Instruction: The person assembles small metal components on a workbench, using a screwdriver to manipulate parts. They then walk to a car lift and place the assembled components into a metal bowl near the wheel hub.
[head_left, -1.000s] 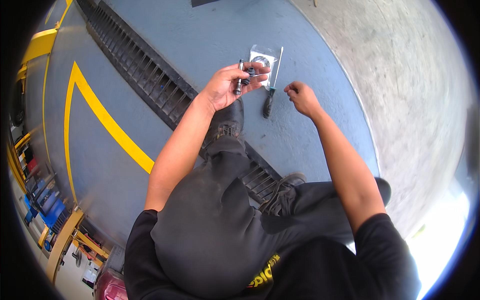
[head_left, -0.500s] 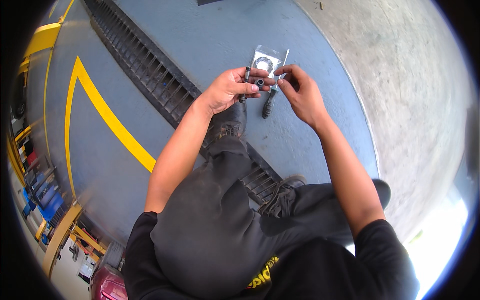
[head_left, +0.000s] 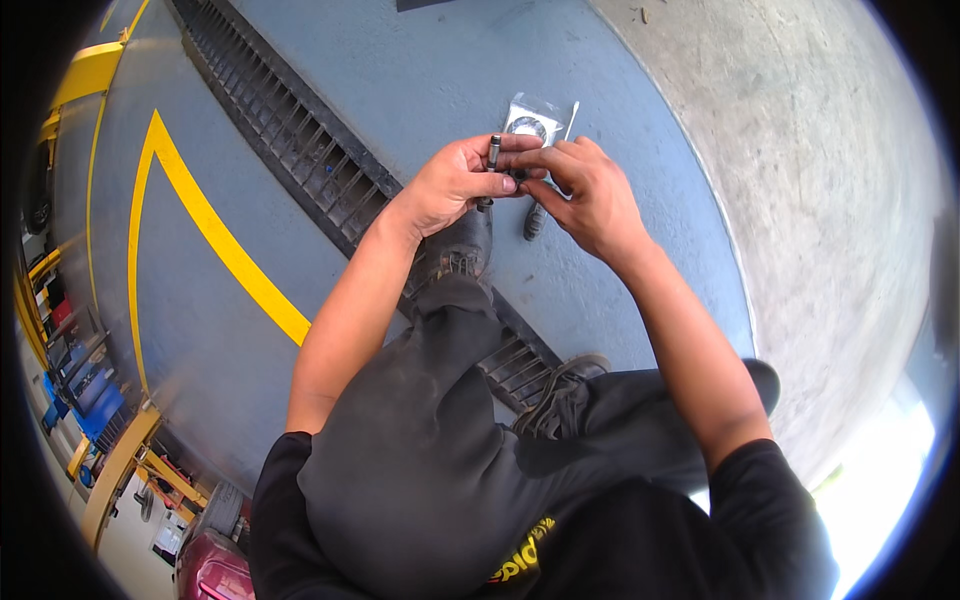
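**Floor (head_left: 350, 60) with inset grate (head_left: 300, 127) and yellow line (head_left: 222, 240)**

The blue-grey floor is crossed diagonally by the dark, slatted grate, from the far left toward the near right. Left of the grate, the line bends to a sharp point. Pale concrete (head_left: 800, 200) adjoins the floor's right edge; a small brown scrap (head_left: 645, 15) lies near its far end. Along the floor's left edge: a yellow beam (head_left: 85, 76), a blue object (head_left: 97, 408) and, at the near-left corner, a glossy red object (head_left: 217, 570).

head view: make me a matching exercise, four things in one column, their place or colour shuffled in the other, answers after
Things
1. metal rod
2. packet
3. floor grating
4. painted stripe

Places and colours
A. black and slatted
B. clear and white
C. held in the left hand
D. yellow

Right pairs: 1-C, 2-B, 3-A, 4-D
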